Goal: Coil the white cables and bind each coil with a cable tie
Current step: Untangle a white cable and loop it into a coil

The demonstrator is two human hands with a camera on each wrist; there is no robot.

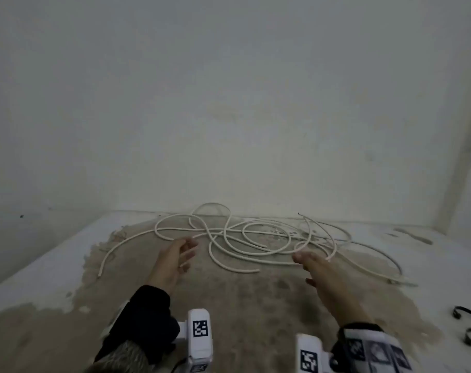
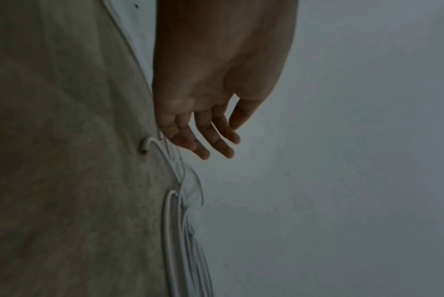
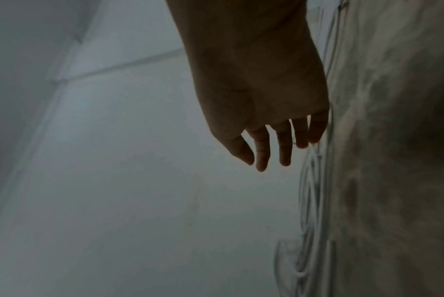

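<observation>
White cables (image 1: pixel 251 238) lie in a loose tangle of loops on the stained floor, close to the wall. My left hand (image 1: pixel 179 253) hovers at the tangle's left side with fingers spread and relaxed, holding nothing. My right hand (image 1: pixel 313 262) reaches to the tangle's near right edge, fingers straight, also empty. In the left wrist view the left hand (image 2: pixel 208 138) hangs open beside several cable strands (image 2: pixel 175 221). The right wrist view shows the right hand (image 3: pixel 271 148) open next to blurred cable loops (image 3: pixel 310 201). Whether either hand touches a cable I cannot tell.
Two black cable ties (image 1: pixel 468 325) lie on the floor at the far right. A pale wall (image 1: pixel 229 103) rises just behind the cables, with a corner at right. The floor has a brown stained patch (image 1: pixel 229 305) amid white areas.
</observation>
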